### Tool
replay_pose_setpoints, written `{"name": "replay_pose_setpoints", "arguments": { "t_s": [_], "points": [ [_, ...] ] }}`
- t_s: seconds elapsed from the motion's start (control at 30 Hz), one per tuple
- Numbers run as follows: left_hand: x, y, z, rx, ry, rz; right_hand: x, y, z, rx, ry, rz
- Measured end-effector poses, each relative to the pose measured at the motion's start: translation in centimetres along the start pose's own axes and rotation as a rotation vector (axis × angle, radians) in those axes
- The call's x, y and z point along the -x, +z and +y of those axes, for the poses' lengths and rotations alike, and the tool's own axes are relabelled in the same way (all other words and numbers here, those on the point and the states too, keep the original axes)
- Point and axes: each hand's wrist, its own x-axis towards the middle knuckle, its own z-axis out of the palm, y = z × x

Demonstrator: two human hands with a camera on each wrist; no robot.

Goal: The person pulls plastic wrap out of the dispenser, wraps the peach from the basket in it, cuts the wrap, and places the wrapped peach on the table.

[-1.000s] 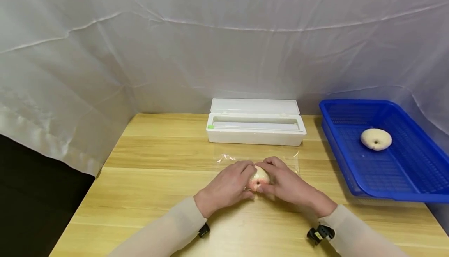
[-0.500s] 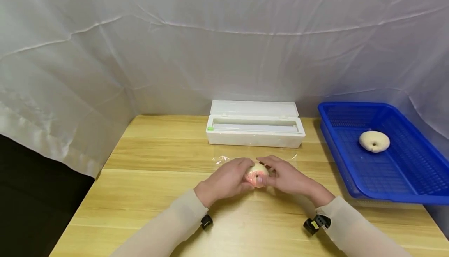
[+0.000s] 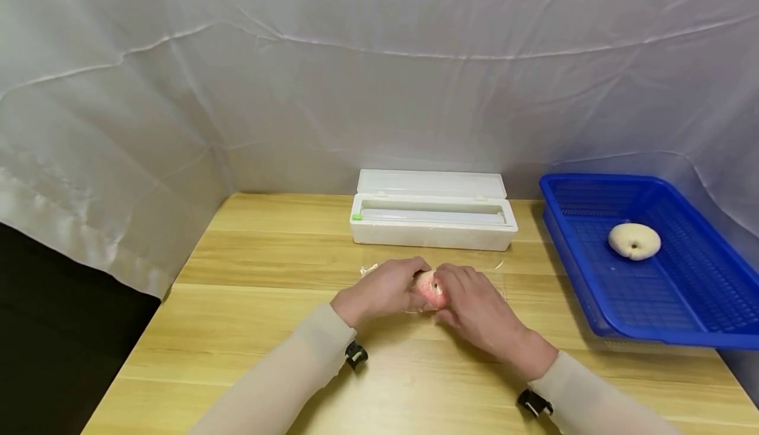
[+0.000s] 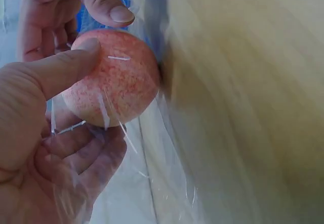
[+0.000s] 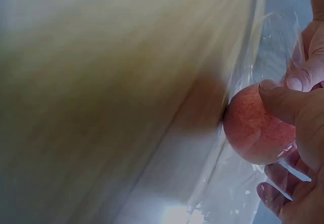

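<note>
A pink and cream flat peach (image 3: 431,291) is held between both hands low over the wooden table. Clear cling film (image 5: 271,36) lies around the fruit, and more of the film spreads under it toward the white box. In the left wrist view, the left hand (image 3: 379,293) has its thumb on the reddish side of the peach (image 4: 126,77), with its fingers underneath through the film. From the other side, the right hand (image 3: 483,310) grips the fruit, its thumb on the peach (image 5: 253,127) in the right wrist view and its fingers curled below.
Behind the hands stands a white cling film box (image 3: 433,234), lid raised, a green slider at its left end. To the right, a blue basket (image 3: 584,283) holds a second, cream flat peach (image 3: 634,241). A pale curtain (image 3: 379,92) hangs behind the table (image 3: 249,329).
The peach has been turned and tilted, so its pink side and dimple now face differently. The right hand has shifted over its right side; the left hand has moved slightly up.
</note>
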Motion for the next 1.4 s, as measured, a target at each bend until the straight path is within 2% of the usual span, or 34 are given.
{"name": "replay_pose_setpoints", "arguments": {
  "t_s": [0.13, 0.27, 0.43, 0.63, 0.73, 0.83, 1.0, 1.2, 1.33, 1.4],
  "points": [
    [-0.5, -0.2, -0.6, 0.097, -0.039, -0.015, -0.6, 0.3, 0.6, -0.137, 0.109, -0.048],
    [-0.8, -0.2, -1.2, 0.124, -0.072, -0.022, -1.5, -0.1, 1.1, -0.251, 0.220, -0.126],
    [-1.3, -0.6, -1.7, 0.140, -0.082, -0.059, -2.5, -0.7, 2.0, -0.314, 0.246, -0.203],
    [-1.7, -1.4, -1.9, 0.080, -0.061, -0.122, -3.0, -0.8, 2.8, -0.356, 0.287, -0.280],
    [-0.9, -2.1, -2.5, 0.090, -0.069, -0.096, -3.2, -0.5, 3.3, -0.384, 0.302, -0.307],
    [0.5, -3.3, -3.5, 0.122, -0.080, -0.047, -3.6, -0.4, 3.9, -0.410, 0.304, -0.329],
    [2.4, -4.7, -5.3, 0.212, -0.151, 0.015, -4.4, -0.6, 4.6, -0.463, 0.328, -0.377],
    [2.6, -4.6, -7.3, 0.327, -0.224, 0.138, -5.3, -0.7, 4.9, -0.540, 0.393, -0.465],
    [2.8, -4.9, -7.9, 0.397, -0.271, 0.134, -5.9, -0.7, 5.4, -0.582, 0.396, -0.493],
    [3.0, -5.2, -7.9, 0.378, -0.298, 0.148, -6.1, -0.8, 5.6, -0.586, 0.388, -0.509]
  ]
}}
